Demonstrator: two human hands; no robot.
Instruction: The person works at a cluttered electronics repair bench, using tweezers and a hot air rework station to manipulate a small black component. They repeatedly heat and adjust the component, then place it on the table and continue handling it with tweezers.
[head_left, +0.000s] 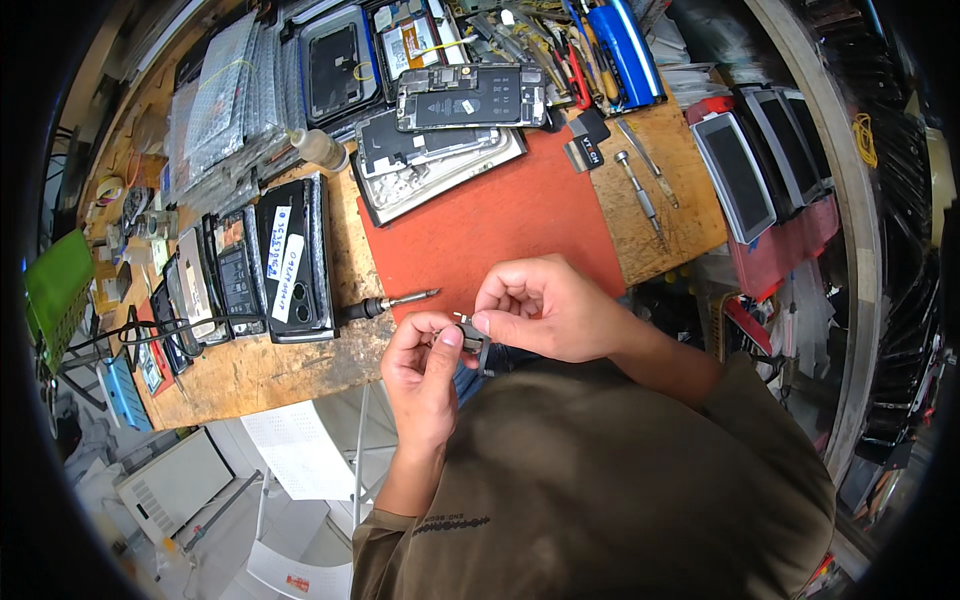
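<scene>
Close to my body, at the near edge of the orange-red mat (500, 215), my two hands meet. My left hand (422, 375) is closed, with thumb and fingers pinching a small dark electronic part (484, 352). My right hand (555, 312) is closed too, its thumb and fingertips pressed together at the upper end of that part, by a small light-coloured tip (463, 318). Whatever the right fingers pinch is too small to make out. Just beyond my left hand lies a soldering iron (372, 307) with a black handle, its metal tip on the mat.
Opened phones and tablets (470, 97) are stacked beyond the mat. Left stand a labelled black phone (297, 258), a small bottle (320, 149) and bubble-wrapped panels (225, 100). A screwdriver (637, 190) and tweezers (648, 162) lie right, near a blue cylinder (625, 55). A white folding chair (300, 448) stands below the bench.
</scene>
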